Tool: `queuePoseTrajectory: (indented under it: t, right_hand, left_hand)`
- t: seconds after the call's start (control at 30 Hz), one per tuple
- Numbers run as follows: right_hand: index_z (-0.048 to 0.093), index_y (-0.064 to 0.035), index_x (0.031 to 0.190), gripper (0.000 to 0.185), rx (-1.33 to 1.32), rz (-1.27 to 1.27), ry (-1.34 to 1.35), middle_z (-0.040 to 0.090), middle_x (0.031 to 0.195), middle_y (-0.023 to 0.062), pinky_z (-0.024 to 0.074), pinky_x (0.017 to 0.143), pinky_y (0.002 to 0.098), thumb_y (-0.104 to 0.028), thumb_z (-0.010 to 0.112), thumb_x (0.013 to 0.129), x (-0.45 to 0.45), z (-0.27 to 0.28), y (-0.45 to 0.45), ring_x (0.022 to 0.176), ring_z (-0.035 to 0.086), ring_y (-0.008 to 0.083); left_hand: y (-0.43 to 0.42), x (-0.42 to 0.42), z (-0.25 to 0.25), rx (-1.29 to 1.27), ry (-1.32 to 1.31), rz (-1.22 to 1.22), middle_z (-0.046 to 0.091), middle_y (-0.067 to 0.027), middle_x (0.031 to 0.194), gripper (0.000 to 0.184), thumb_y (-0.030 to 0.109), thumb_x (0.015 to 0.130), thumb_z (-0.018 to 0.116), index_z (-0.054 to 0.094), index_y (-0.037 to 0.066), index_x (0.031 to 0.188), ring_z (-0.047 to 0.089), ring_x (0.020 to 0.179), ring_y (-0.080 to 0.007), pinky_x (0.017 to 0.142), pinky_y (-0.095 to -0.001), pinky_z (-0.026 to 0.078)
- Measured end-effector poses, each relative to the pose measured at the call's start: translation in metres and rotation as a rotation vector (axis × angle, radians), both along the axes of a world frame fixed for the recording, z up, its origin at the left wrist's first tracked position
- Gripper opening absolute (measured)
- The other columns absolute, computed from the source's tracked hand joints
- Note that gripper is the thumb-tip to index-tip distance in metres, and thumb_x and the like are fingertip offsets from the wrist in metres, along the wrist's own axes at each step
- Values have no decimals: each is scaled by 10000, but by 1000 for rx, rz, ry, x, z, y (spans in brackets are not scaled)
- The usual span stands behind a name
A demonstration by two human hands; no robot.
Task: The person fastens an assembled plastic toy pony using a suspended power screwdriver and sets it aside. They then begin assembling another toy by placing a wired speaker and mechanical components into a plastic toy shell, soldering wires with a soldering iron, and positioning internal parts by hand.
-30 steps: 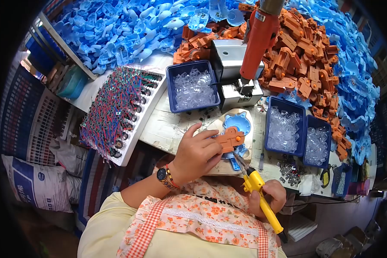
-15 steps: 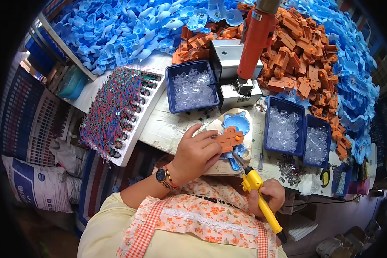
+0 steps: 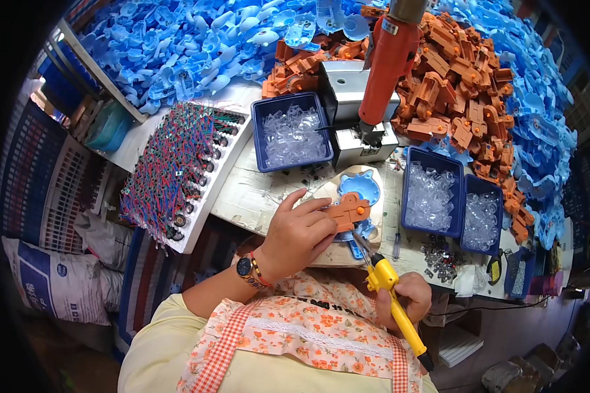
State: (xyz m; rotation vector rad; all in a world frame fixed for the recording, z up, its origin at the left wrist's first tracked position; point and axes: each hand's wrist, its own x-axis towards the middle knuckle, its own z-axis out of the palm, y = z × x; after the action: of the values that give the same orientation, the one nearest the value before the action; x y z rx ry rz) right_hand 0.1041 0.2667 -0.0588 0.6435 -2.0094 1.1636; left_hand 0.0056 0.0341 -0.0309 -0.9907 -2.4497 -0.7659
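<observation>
My left hand (image 3: 301, 230) is closed on an orange plastic part (image 3: 349, 212), with thumb and fingers at its left side. Beneath that part lies a light-blue plastic shell (image 3: 359, 188), seated in a pale shaped holder (image 3: 375, 226). My right hand (image 3: 405, 301) is wrapped around a yellow soldering gun (image 3: 387, 275). Its metal tip points up and left, close to the lower edge of the orange part; whether it touches cannot be made out. My left fingers hide some of the orange part.
Blue trays of clear plastic pieces (image 3: 290, 131) (image 3: 432, 196) flank the holder. A red electric screwdriver (image 3: 385, 78) hangs behind it. Wired parts fill a white foam tray (image 3: 206, 203) at left. Orange parts (image 3: 452, 85) and blue shells (image 3: 196, 52) are heaped behind.
My right hand and the soldering gun have shifted very slightly left. My left hand and the orange part stay almost where they were.
</observation>
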Motion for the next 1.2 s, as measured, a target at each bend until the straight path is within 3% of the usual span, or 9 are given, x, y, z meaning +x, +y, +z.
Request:
queuePoseTrajectory:
  t: [0.27, 0.57, 0.9, 1.13, 1.2]
  right_hand:
    - [493, -30, 998, 293, -87, -58, 19, 505, 807, 81, 394, 550, 314, -53, 696, 788, 1, -3, -4, 584, 472, 172]
    - [490, -25, 1012, 299, 87, -4, 78, 503, 811, 82, 376, 515, 312, -69, 690, 794, -5, 7, 0, 558, 455, 169]
    - [488, -17, 1059, 316, -26, -47, -41, 506, 813, 86, 398, 591, 304, -60, 677, 809, 5, -4, 4, 663, 492, 178]
    - [489, -17, 1069, 325, 30, -38, -31, 507, 816, 91, 401, 593, 302, -61, 683, 811, 2, 1, 1, 651, 484, 180]
    - [501, -18, 1045, 338, 25, -58, 0, 523, 773, 84, 394, 542, 304, -70, 710, 784, 1, 2, 1, 588, 478, 183]
  left_hand:
    - [0, 0, 1, -1, 9, -4, 706, 0, 898, 140, 101, 751, 743, 634, 136, 832, 655, 1079, -217, 1012, -487, 406]
    - [-1, 0, 1, -2, 16, -3, 706, -8, 896, 138, 101, 754, 742, 635, 133, 835, 657, 1069, -218, 1009, -485, 409]
    - [0, 0, 0, 2, 24, 2, 704, -11, 899, 141, 105, 751, 744, 636, 133, 837, 659, 1060, -218, 1006, -484, 411]
    - [-1, 0, 0, 8, 20, -4, 704, -33, 901, 145, 108, 750, 746, 638, 127, 846, 659, 1054, -224, 1007, -489, 412]
    - [-1, 0, 0, 9, 19, -5, 703, -39, 902, 148, 109, 750, 746, 639, 125, 851, 659, 1053, -226, 1006, -489, 414]
